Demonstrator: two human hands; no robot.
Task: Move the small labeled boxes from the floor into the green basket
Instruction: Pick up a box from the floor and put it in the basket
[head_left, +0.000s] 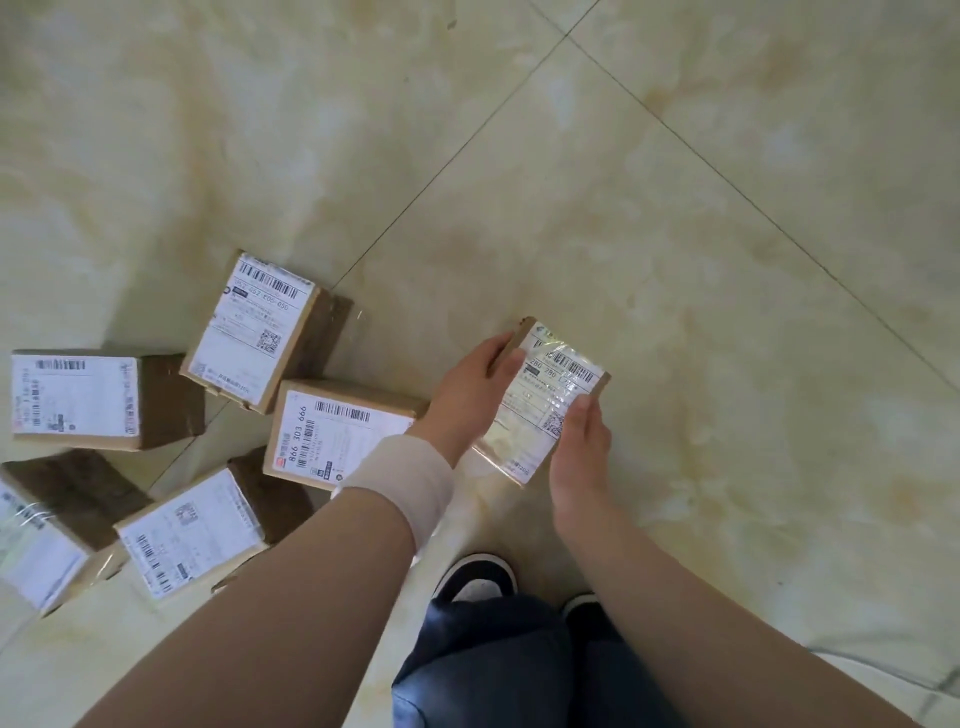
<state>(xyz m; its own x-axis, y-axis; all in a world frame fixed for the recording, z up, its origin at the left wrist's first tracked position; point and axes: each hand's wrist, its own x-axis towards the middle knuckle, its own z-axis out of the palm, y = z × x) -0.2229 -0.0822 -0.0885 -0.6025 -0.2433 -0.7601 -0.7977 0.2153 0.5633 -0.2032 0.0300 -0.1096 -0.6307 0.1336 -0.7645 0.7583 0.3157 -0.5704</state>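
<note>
Beside five floor boxes (249, 330), both hands (470, 395) clamp one seemingly tape-glared box (540, 402).

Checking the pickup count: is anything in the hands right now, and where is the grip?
Yes, one small labeled box. The left hand grips its far left edge, the right hand its near right edge, label facing up.

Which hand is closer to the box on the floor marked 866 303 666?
Left. The left hand grips the held box just right of the 866 box, its wrist crossing that box's corner. The right hand holds the far side, farther away.
</note>
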